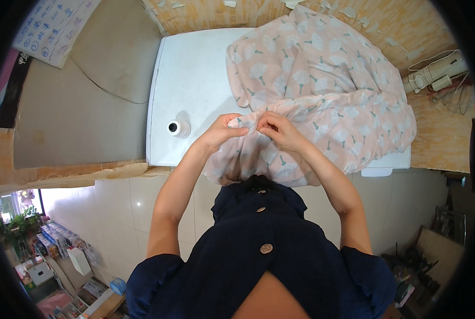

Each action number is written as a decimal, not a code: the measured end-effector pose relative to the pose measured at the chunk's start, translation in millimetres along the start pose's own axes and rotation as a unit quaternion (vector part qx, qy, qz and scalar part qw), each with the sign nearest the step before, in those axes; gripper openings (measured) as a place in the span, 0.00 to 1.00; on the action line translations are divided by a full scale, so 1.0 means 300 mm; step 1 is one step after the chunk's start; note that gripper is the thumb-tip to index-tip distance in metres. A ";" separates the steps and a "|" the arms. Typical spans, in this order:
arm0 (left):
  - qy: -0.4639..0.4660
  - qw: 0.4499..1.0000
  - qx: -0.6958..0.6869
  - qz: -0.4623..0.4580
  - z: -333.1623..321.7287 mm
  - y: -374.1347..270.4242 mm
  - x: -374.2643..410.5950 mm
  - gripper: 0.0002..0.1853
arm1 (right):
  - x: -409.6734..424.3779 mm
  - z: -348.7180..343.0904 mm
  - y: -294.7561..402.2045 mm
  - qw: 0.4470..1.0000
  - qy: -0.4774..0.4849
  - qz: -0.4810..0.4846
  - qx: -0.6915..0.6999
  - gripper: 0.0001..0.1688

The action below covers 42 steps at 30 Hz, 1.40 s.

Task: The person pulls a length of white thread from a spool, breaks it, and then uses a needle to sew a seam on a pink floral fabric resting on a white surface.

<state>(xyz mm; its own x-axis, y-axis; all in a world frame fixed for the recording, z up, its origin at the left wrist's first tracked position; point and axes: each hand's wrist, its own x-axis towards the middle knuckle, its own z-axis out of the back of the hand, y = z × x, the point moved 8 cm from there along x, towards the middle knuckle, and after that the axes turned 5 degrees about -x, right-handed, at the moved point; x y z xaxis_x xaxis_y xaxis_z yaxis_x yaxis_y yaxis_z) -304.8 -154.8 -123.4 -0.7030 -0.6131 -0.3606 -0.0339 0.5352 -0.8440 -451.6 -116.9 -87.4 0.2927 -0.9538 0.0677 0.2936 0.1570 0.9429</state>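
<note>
A pink quilt (301,63) with white fan shapes and green stems lies bunched before me, its near part hanging over the front edge of a white lid-like surface (197,67). Between the thumb and fingers of my left hand (223,129) is a gathered edge of the fabric. My right hand (279,129) pinches the same edge just to the right, its fingertips close together. Whether a needle is in those fingertips is too small to tell. Left of my left hand, a spool of white thread (183,130) stands on the white surface.
A grey panel (106,91) borders the white surface on the left, with a handwritten sheet (58,28) above it. At the right wall are a white tube-like appliance and cables (437,73). Stacked packages (56,235) sit on the floor at lower left, and dark clutter (413,259) at lower right.
</note>
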 end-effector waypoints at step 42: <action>-0.156 0.969 0.192 0.005 0.251 -0.008 -0.213 0.14 | -0.078 -0.542 0.535 0.936 0.205 0.123 0.256 0.08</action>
<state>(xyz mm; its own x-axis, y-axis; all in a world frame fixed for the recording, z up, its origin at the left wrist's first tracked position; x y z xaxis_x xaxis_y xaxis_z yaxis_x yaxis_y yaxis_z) -206.3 -160.7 -128.4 -0.4510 -0.7866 -0.4218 0.2805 0.3237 -0.9036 -263.4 -27.7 9.3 0.6502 -0.7095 0.2720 -0.2735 0.1155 0.9549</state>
